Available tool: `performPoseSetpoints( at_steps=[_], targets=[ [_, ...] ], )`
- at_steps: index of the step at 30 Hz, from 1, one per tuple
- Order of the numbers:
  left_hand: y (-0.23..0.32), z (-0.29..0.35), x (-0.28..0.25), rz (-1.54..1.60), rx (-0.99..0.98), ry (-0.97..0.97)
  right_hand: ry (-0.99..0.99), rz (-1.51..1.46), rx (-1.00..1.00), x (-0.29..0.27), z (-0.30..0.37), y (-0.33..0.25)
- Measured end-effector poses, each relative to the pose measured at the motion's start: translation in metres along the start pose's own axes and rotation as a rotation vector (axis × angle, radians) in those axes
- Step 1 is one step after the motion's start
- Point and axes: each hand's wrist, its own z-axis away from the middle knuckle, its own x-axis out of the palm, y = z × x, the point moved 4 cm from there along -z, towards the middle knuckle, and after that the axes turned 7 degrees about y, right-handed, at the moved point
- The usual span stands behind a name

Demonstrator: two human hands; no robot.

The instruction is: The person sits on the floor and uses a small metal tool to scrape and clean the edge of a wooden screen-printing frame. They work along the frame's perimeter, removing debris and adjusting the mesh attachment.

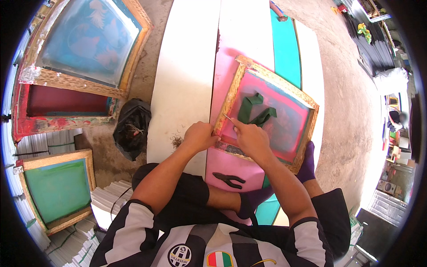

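L hand (pixel 200 135) curled at lower-L corner of wood frame (pixel 276 82), grip unclear, R hand (pixel 251 140) over it pinching thin tool (pixel 228 117) nr L edge

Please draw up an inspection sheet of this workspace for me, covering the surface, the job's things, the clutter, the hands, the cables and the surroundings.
Surface: white, pink and teal panels side by side; dark scraps on the white one.
Job's things: wooden frame with mesh, lying at an angle; green cloth strip on it.
Clutter: pliers near the person; what looks like a hammer at the far end.
Hands: left hand at the frame's near left corner, grip unclear; right hand holding a thin tool.
Cables: nothing seen.
Surroundings: black bag, framed screens and paper stacks to the left.
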Motion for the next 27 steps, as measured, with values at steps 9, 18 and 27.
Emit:
performPoseSetpoints(
  at_steps=[9,18,27],
  targets=[
    [0.001,0.005,0.003,-0.016,-0.03,0.036,-0.077,-0.099,-0.052,0.022,-0.013,0.005],
    [0.003,0.002,0.002,-0.031,-0.004,0.009,0.091,-0.19,-0.174,0.038,-0.011,0.035],
    [-0.004,-0.001,0.004,-0.002,-0.006,0.001,-0.23,-0.963,0.175,0.054,-0.016,0.048]
  ],
)
